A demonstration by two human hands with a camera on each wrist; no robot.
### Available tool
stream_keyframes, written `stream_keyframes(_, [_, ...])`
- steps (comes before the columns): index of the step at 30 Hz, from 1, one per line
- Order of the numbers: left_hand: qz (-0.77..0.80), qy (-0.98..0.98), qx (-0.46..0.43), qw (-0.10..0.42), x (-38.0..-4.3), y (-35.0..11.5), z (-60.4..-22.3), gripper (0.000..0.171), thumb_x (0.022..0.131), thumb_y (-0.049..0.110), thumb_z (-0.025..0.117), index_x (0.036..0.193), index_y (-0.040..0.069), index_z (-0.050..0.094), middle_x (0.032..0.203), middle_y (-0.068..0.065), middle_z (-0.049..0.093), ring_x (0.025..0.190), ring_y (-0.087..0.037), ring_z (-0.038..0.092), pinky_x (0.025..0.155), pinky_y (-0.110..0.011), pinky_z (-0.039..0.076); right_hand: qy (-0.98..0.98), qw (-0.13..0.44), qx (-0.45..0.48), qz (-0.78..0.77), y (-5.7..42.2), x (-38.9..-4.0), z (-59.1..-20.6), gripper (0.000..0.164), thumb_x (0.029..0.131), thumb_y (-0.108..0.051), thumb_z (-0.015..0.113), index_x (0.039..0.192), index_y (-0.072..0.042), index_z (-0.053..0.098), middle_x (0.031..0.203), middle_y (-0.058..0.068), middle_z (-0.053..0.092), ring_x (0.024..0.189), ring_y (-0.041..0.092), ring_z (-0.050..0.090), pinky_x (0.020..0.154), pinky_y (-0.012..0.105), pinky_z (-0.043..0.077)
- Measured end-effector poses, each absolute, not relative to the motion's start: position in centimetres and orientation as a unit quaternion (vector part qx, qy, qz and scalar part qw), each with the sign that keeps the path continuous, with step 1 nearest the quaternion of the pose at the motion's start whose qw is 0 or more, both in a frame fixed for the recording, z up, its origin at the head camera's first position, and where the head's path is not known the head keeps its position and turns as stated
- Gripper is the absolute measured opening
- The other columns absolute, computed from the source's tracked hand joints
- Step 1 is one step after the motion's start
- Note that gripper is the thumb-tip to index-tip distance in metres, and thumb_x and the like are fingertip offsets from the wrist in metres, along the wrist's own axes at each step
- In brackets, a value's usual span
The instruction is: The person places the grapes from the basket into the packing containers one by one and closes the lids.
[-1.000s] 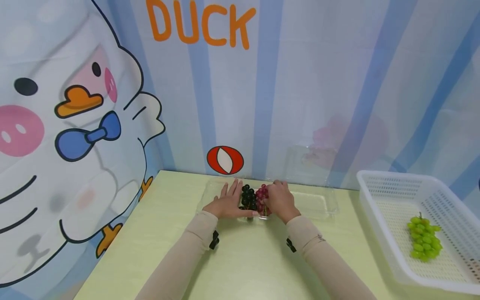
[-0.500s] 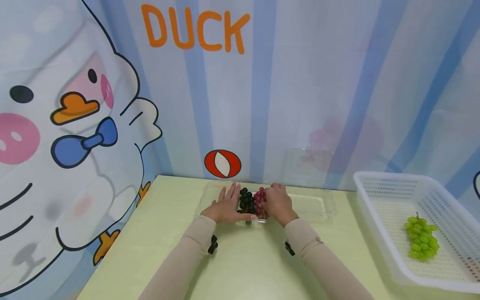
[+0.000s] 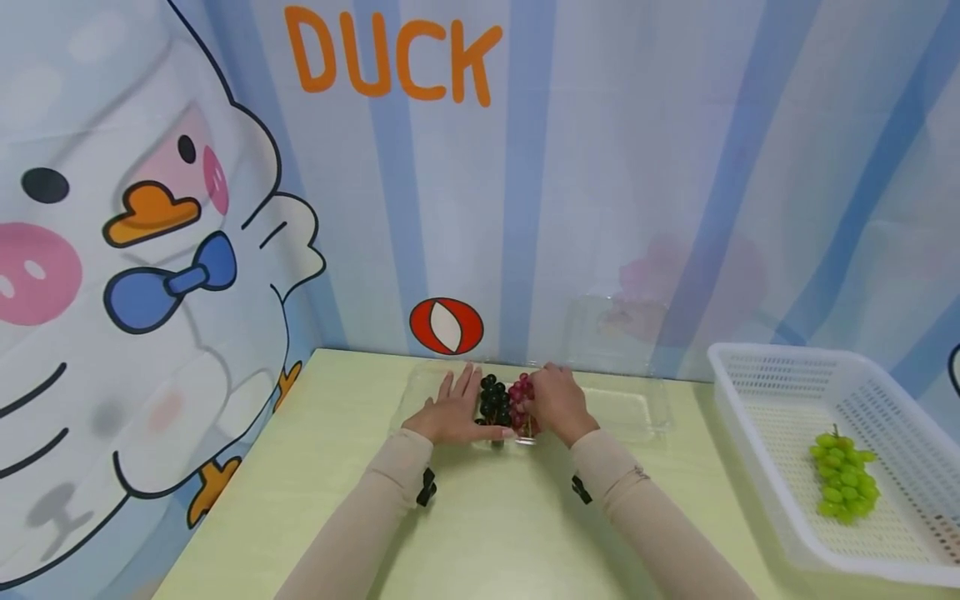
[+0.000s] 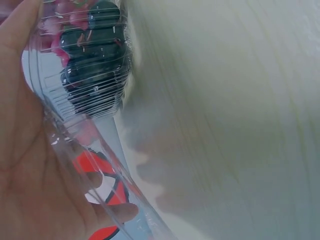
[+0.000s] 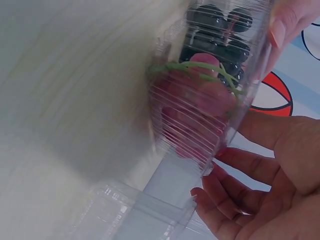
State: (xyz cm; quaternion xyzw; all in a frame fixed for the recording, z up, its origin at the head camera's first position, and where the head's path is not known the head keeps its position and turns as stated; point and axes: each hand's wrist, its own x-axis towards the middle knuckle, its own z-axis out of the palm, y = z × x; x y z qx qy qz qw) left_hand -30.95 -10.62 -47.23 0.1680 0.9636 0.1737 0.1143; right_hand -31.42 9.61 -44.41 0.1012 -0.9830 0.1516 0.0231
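Observation:
Black grapes (image 3: 492,400) and red grapes (image 3: 521,404) lie side by side in a clear plastic box (image 5: 162,120) with ribbed walls. My left hand (image 3: 446,417) rests at the box's left side, fingers spread, with its thumb along the front edge over the black grapes. A clear plastic flap (image 4: 142,212) lies across those fingers in the left wrist view. On the other side, my right hand (image 3: 558,407) holds the box at its right end, fingers curled by the wall and thumb at the red grapes. A green stem (image 5: 202,66) shows over the red grapes.
Right of the hands, a clear tray (image 3: 626,408) sits on the pale yellow table (image 3: 487,533), with a clear lid (image 3: 618,329) upright behind it. A white mesh basket (image 3: 750,458) at the far right holds green grapes (image 3: 846,479). A printed curtain (image 3: 585,167) hangs behind.
Both hands keep their places at the box, and the grapes look the same. The head view has shifted slightly.

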Motion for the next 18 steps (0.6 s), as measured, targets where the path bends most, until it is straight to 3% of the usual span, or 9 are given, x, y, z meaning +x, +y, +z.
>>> stream_keyframes(5, [0.170,0.965,0.173,0.103,-31.0,-10.7,-47.2,0.126,0.077,0.088,0.054,0.165,0.015,0.003,0.172,-0.005,-0.003,0.156,-0.040,-0.004,0.113,-0.074,0.021,-0.981,0.021,0.099,0.164,9.6,-32.0,-43.8,0.025,0.090,-0.028,0.080,0.097,-0.004,0.075,0.094,0.010,0.062,0.087,0.025,0.060,0.072,0.042,0.057])
stream_keyframes(12, [0.163,0.966,0.176,0.092,-31.2,-10.8,-47.5,0.126,0.076,0.089,0.054,0.165,0.016,0.004,0.172,-0.005,-0.001,0.156,-0.041,-0.002,0.114,-0.074,0.020,-0.978,0.045,0.087,0.183,9.5,-33.0,-43.1,0.024,0.102,-0.017,0.063,0.113,0.001,0.074,0.112,0.018,0.066,0.104,0.035,0.062,0.087,0.050,0.057])
stream_keyframes(18, [0.158,0.967,0.180,0.084,-31.2,-10.7,-47.5,0.126,0.077,0.089,0.055,0.166,0.016,0.003,0.172,-0.006,0.001,0.157,-0.040,-0.002,0.114,-0.073,0.021,-0.982,0.037,0.098,0.159,9.6,-34.9,-42.9,0.017,0.101,-0.002,0.057,0.097,0.004,0.073,0.098,0.017,0.072,0.092,0.031,0.069,0.085,0.045,0.058])
